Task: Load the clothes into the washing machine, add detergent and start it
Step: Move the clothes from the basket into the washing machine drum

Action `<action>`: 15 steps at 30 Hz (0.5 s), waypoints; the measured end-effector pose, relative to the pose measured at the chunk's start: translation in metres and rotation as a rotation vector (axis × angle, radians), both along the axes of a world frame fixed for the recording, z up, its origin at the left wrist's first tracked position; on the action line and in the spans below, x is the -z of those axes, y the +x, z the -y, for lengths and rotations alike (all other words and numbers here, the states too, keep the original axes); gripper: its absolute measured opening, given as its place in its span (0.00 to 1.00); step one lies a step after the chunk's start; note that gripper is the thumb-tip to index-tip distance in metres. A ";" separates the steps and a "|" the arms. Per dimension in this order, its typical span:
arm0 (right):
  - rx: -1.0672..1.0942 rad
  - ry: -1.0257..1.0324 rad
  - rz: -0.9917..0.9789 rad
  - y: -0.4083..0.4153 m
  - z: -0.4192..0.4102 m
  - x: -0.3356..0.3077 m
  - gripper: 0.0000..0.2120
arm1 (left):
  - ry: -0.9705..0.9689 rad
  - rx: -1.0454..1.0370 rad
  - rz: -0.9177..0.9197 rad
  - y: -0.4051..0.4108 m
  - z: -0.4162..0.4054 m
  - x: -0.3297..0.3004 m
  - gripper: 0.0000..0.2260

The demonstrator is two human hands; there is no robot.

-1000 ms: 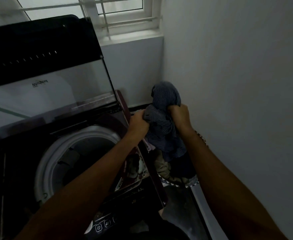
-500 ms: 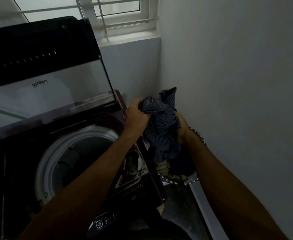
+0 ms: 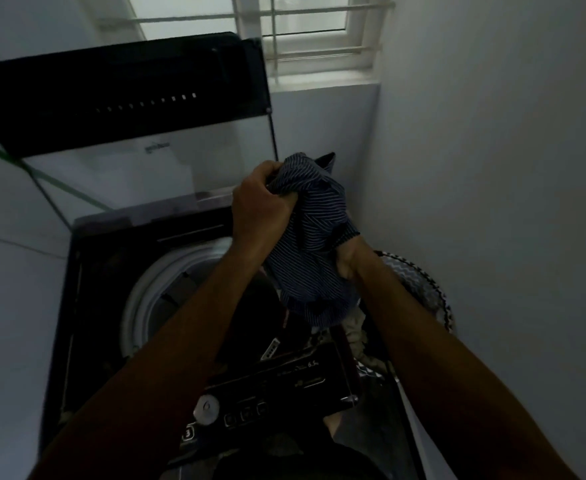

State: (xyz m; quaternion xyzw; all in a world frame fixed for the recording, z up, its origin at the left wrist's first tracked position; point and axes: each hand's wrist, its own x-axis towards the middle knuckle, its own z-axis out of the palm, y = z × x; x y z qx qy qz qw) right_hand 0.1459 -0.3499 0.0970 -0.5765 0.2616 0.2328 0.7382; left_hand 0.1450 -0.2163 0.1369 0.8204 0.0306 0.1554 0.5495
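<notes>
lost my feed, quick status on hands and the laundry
Both hands, left and right, grip striped garment, right of open drum. Lid up, path clear.

Right hand (image 3: pixel 348 259) mostly under striped shirt (image 3: pixel 310 237); basket (image 3: pixel 433 299) contents & drum (image 3: pixel 166 299) interior indistinct.

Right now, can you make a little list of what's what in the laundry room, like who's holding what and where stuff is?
washing machine: top-loader, lid up
drum: open; contents too dark to tell
striped shirt: bunched, held up between machine and basket
left hand: grips the shirt's top
right hand: grips the shirt lower down, partly hidden by it
laundry basket: right of the machine, by the wall, clothes inside
control panel: front edge, nobody touching it
</notes>
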 end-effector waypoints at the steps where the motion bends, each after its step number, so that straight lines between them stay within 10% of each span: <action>1: 0.006 -0.006 0.014 0.001 -0.011 0.006 0.22 | 0.008 -0.027 -0.010 -0.003 -0.012 0.003 0.07; 8: -0.232 0.159 0.111 -0.016 -0.082 0.029 0.14 | 0.069 -0.175 -0.194 -0.026 -0.088 0.044 0.06; 15: -0.331 -0.110 0.083 -0.017 -0.115 0.105 0.11 | 0.138 0.003 -0.550 -0.037 -0.127 0.122 0.18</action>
